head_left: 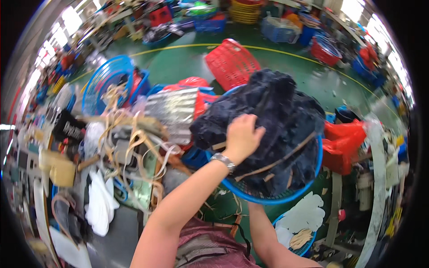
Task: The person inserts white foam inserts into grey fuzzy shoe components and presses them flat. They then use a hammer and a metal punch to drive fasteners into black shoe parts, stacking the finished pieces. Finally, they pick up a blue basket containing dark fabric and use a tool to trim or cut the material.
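A blue plastic basket [254,198] sits in front of me, heaped with dark, plush-looking material [281,107]. Narrow tan strips [286,157] lie across the pile. My left hand [242,135], with a metal-banded bracelet or watch [223,162] at its wrist, presses into the near left part of the heap. Its fingers bend into the dark material and the thumb points right. My right forearm [263,232] reaches up from the lower edge to the underside of the basket, whose rim hides that hand.
Left stands a cluttered bench with tangled pale straps [134,138], white gloves [100,203] and a wooden-handled mallet [60,167]. Beyond the basket lies a tilted red crate [232,64]. A red plastic bag [342,147] is on the right; a smaller blue basket [308,245] holds white pieces.
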Tool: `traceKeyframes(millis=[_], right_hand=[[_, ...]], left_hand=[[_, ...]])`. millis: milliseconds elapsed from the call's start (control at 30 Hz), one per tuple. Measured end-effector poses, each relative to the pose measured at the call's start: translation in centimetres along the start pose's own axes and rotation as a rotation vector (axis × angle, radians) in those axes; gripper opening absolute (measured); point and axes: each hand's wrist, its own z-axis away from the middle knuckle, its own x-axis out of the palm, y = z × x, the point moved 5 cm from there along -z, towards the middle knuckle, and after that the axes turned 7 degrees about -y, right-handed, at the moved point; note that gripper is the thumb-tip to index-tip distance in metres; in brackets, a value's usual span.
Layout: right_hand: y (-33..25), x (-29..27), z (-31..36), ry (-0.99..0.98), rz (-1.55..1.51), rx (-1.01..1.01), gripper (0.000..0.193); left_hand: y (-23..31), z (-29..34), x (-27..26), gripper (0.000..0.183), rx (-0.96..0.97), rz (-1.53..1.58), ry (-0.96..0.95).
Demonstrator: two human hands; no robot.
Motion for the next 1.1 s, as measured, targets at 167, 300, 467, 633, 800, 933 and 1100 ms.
traceKeyframes(millis=[167, 300, 467, 633, 800, 933, 1100], right_hand=[[-0.7, -5.9, 4.3, 0.029, 0.146, 0.093, 0.032], [-3.0, -7.0, 5.2, 0.014, 0.296, 0.168, 0.031], [-2.9, -9.0, 5.7, 0.049, 0.599, 0.36, 0.031], [-3.4, -12.8, 12.7, 0.125, 1.277, 0.715, 0.03], [0.5, 8.4, 26.9, -0.78, 2.153, 0.644, 0.025], [14.1, 26.0, 40.9, -1.713, 1.84, 0.335, 0.016], [35.0, 29.4, 54.3, -2.704, 1.163, -0.311, 0.028]], left_hand=[[1.5, 5.7, 0.7, 0.035, 0.045, -0.082, 0.056], [1.5, 9.3, -0.2, 0.039, 0.061, -0.051, -0.013], [0.6, 18.2, -9.8, 0.065, 0.184, 0.024, 0.116], [-4.3, 32.9, -29.9, 0.058, -0.174, -0.328, 0.063], [-9.2, 57.4, -45.2, 0.008, -0.714, -0.807, 0.506], [-13.6, 66.4, -45.7, 0.011, -1.012, -0.773, 0.09], [-15.9, 66.3, -46.0, 0.008, -1.048, -0.897, 0.221]])
